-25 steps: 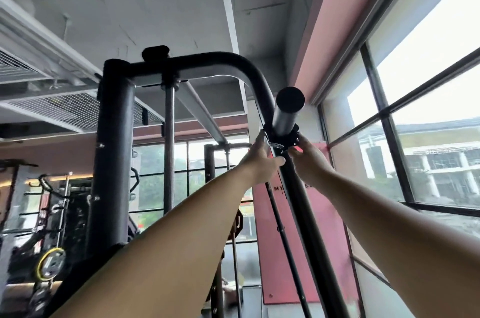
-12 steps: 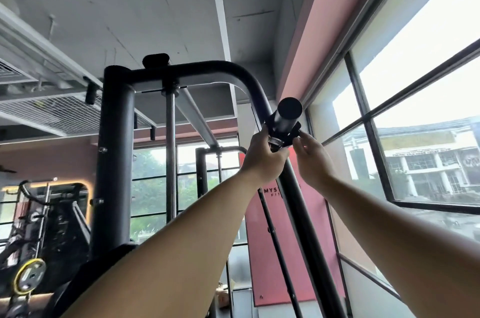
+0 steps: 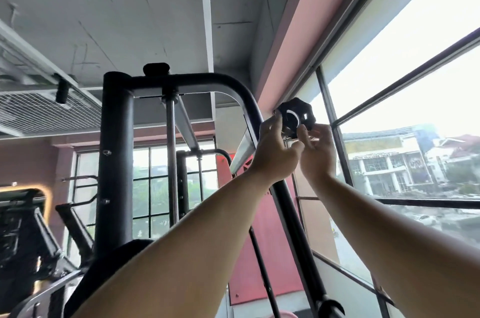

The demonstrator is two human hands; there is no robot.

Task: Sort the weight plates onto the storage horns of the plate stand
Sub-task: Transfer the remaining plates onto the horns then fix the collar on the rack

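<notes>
Raised since a moment ago, one black collar (image 3: pixel 296 116) now shows its knobbed rim and white-arced hole where the sleeve end stood; whether it has cleared the sleeve I cannot tell. Two hands hold it overhead: the left hand (image 3: pixel 275 151) pinches its left edge, the right hand (image 3: pixel 318 154) its lower right. One slanted bar (image 3: pixel 293 216) runs down behind them, between the black rack (image 3: pixel 114 161) and the window (image 3: pixel 415 109).

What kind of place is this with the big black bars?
Most likely a gym. A tall black metal rack stands ahead, workout machines sit at the left, and the left hand and right hand hold a black bar clamp.
</notes>
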